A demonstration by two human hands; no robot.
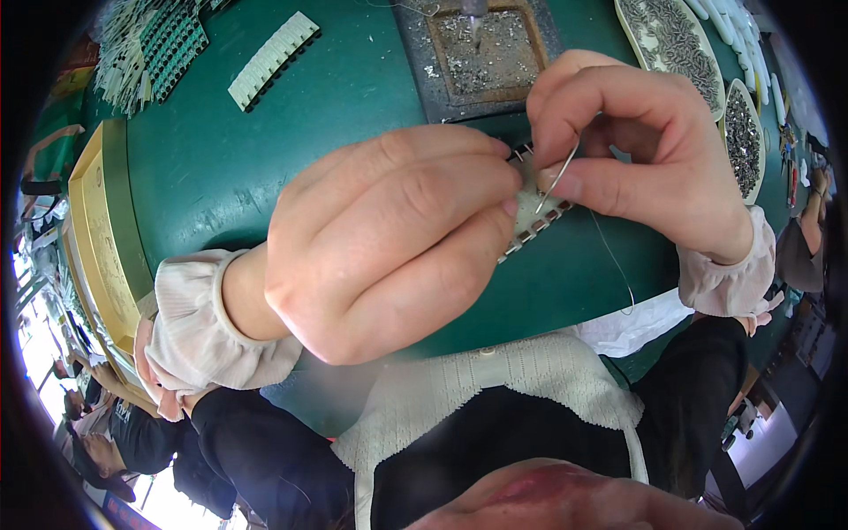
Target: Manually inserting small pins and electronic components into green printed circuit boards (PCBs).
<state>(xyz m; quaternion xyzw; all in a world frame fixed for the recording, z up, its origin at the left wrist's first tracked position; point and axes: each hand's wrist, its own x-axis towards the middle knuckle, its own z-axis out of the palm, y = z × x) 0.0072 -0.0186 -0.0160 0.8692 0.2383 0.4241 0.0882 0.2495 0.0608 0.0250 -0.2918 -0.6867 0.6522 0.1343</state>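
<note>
My left hand [389,238] lies palm down over the middle of the table. Its fingers press together on one end of a small pale strip [527,219] edged with dark and silvery tabs, and they cover much of it. At the strip's other end, my right hand [649,159] pinches a thin silvery needle-like piece [565,168] between thumb and forefinger. The lower tip of this piece points down at the strip's face; whether it touches cannot be made out. A fine thread or wire [609,246] trails below the right hand towards the table's near edge.
Beyond my hands stands a dark tray [433,97] of metal bits, with a pointed tool tip [475,26] above. Dishes of small metal parts [685,49] [744,141] sit right. Another pale strip [274,62], green boards [177,53] and a yellow box [110,221] are left.
</note>
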